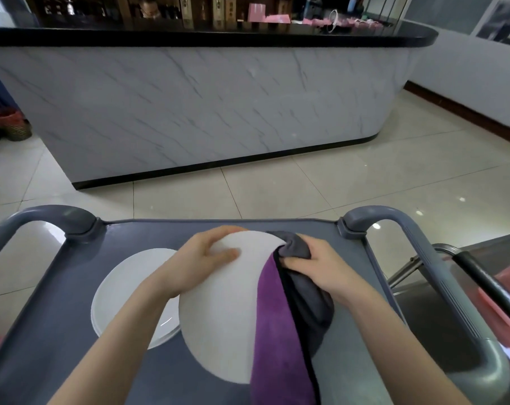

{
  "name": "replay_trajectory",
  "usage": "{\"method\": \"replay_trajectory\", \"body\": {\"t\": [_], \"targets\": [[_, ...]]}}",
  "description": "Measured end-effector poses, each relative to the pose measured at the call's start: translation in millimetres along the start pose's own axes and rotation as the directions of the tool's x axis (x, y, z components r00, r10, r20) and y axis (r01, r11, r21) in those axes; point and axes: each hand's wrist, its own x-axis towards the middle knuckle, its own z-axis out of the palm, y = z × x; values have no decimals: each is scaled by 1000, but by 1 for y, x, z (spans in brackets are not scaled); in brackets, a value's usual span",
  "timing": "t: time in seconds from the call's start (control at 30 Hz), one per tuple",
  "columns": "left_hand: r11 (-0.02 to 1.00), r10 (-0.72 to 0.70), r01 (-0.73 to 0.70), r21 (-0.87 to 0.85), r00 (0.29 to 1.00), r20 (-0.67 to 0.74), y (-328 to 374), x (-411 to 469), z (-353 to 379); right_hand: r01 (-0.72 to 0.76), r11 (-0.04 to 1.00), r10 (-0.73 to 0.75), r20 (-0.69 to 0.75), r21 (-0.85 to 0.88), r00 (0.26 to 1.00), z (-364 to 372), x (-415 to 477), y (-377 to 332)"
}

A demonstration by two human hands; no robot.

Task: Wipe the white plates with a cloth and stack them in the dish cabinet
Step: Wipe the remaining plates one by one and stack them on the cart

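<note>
Left hand [210,260] grips the lifted plate's [221,311] far rim to steady it, while right hand [318,266] clutches the cloth [280,331] wiping its right edge.

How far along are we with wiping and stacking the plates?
Done: nothing provable; no dish cabinet is in view. In hand: the left hand grips a white plate by its far rim while the right hand holds the purple-and-grey cloth against its right edge. Left: a pile of plates lies on the grey cart; whether they are wiped I cannot tell, and all stacking remains.
</note>
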Motion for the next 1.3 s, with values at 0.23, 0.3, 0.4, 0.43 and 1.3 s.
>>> {"method": "replay_trajectory", "body": {"t": [0.23, 0.3, 0.4, 0.43, 1.3], "targets": [[983, -137, 60, -175, 871, -471, 0, 4, 10, -6, 925, 101, -230, 380, 968, -1, 5, 0], [953, -179, 0, -303, 807, -563, -7, -3, 31, -17, 839, 249, -356, 544, 901, 9, 2, 10], [890, -250, -43, -455, 787, -564, -7, -5, 51, -33, 745, 376, -378, 667, 846, 36, -5, 24], [887, -253, -38, -460, 793, -554, -8, -3, 48, -44, 717, 390, -348, 696, 852, 43, -8, 27], [890, -165, -20, -456, 918, -362, 6, -16, 6, -29, 898, 196, -340, 439, 920, 30, -19, 15]]}}
